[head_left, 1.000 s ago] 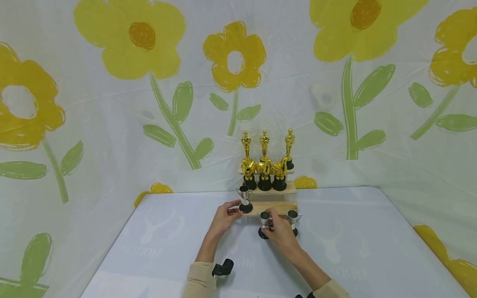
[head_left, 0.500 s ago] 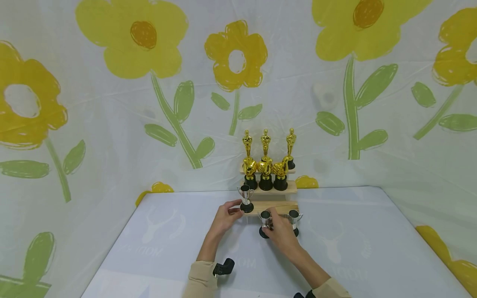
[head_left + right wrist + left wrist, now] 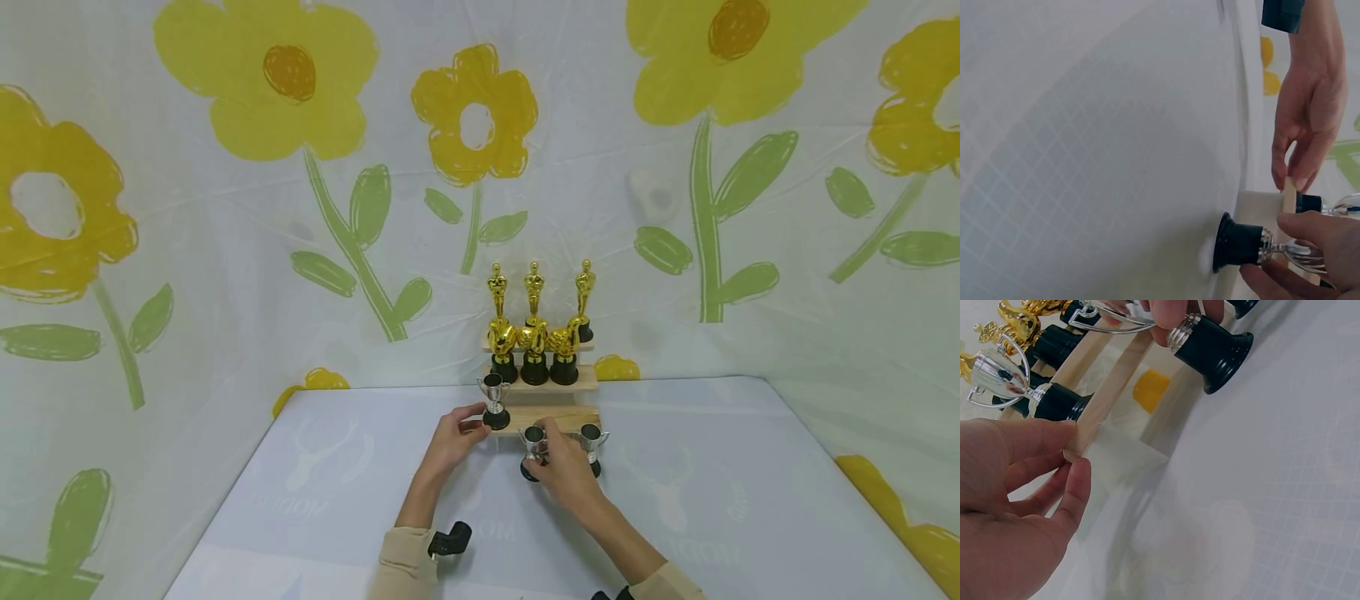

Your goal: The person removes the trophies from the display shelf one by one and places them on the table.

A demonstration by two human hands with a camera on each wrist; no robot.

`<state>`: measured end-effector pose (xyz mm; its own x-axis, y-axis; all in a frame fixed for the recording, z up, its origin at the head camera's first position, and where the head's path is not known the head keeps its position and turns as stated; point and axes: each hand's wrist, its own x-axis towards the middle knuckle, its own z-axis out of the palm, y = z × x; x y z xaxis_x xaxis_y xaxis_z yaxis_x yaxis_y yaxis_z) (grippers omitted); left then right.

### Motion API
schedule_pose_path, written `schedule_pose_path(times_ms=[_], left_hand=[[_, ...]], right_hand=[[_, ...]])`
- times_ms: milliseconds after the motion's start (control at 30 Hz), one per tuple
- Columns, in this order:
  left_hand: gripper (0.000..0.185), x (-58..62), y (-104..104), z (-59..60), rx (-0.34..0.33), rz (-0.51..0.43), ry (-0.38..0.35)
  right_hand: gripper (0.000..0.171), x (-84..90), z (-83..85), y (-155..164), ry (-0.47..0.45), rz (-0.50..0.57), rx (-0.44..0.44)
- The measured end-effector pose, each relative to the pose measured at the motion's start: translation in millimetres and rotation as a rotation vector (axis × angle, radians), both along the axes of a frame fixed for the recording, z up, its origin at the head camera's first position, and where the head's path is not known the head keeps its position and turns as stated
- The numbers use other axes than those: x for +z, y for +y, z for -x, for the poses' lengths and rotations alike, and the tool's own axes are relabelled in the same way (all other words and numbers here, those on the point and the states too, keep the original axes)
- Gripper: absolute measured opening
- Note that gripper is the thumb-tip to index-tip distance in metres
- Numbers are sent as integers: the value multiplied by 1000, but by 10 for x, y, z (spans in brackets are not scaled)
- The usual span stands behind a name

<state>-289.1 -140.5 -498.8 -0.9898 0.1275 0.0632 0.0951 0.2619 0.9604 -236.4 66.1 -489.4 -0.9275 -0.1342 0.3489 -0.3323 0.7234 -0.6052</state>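
Observation:
A stepped wooden stand (image 3: 558, 415) stands at the table's far middle. On the left of its lowest step is a silver cup with a black base (image 3: 493, 400) (image 3: 1019, 384). My left hand (image 3: 474, 420) (image 3: 1075, 453) pinches the left end of that step (image 3: 1094, 422) (image 3: 1289, 186), right beside this cup. My right hand (image 3: 543, 455) (image 3: 1282, 247) grips a second silver cup (image 3: 533, 443) by its stem; its black base (image 3: 1213, 347) (image 3: 1238, 244) rests on the table in front of the stand. A third silver cup (image 3: 591, 442) stands just right of my right hand.
Three gold statuettes (image 3: 533, 292) fill the top step and three gold trophies on black bases (image 3: 534, 350) the middle one. A flower-printed sheet (image 3: 300, 208) hangs behind and to the sides. The table (image 3: 337, 500) wears a pale patterned cover.

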Motion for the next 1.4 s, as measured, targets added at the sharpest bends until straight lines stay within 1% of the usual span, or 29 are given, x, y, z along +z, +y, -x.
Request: schedule_pose_path(times_ms=[133, 333, 467, 700, 900, 1100, 1300, 1400], left_hand=[[46, -1, -4, -5, -5, -1, 8], [46, -18, -8, 0, 5, 2, -2], [46, -16, -10, -5, 0, 2, 5], [45, -4, 6, -2, 6, 14, 6], [45, 8, 9, -7, 9, 31, 4], [45, -14, -6, 3, 13, 30, 7], [45, -27, -4, 6, -1, 29, 12], [45, -23, -5, 9, 2, 33, 15]], right_hand=[[50, 47, -12, -14, 8, -13, -2], [49, 114, -42, -30, 12, -26, -7], [48, 149, -53, -35, -1, -30, -15], [46, 190, -40, -28, 41, -46, -18], [45, 257, -32, -28, 18, -31, -28], [46, 328, 7, -26, 10, -40, -27], [47, 407, 69, 0, 65, -38, -10], [49, 448, 105, -11, 54, -28, -1]])
